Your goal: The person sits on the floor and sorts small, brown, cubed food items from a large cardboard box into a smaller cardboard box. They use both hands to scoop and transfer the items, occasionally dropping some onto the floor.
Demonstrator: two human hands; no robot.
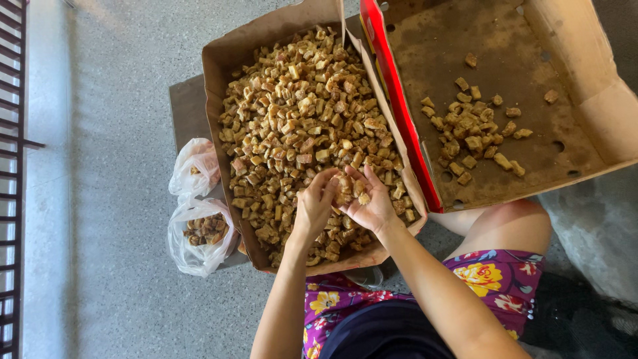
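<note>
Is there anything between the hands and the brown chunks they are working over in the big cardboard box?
Nothing visible. The left hand and right hand are cupped together directly over the heap of small brown chunks in the open brown cardboard box, already holding a few chunks between them.

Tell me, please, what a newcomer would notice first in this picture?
First, the large cardboard box at centre, heaped with small brown chunks. Above its near edge, the left hand and right hand cup some pieces together. To the right lies a red-edged box with only a few pieces.
</note>
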